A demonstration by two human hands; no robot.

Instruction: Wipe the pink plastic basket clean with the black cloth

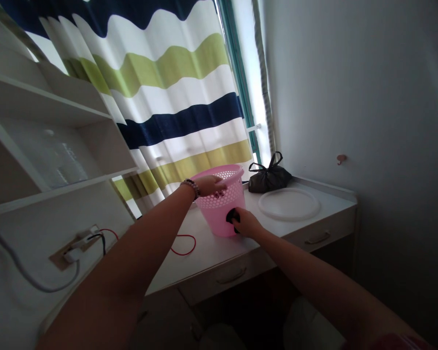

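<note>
"Pink plastic, round and tapered, holed around its upper band: where does that basket [216, 218] stand?"

"On the white, flat-topped desk [160, 272], between the person's two arms, probably so both hands can reach it at once."

"What is the left hand [209, 186] doing up there?"

"It lies at the near side of the rim, across the holed band, fingers half curled. I'd guess it steadies the basket from above; whether it truly grips, I cannot tell."

"And the right hand [246, 223]?"

"Thumb and fingers closed on a small, dark black piece [232, 215], held against the solid lower wall. Its material is unclear. Holding it low leaves the rim to the other hand, I think."

"Why is the pale, translucent ring [262, 209] lying apart?"

"Perhaps to keep it out of the way: it's flat on the desk, right of the basket."

"Behind it?"

"A knotted black plastic bag [264, 182], handles up, near the wall, likely set back to free the front."
</note>
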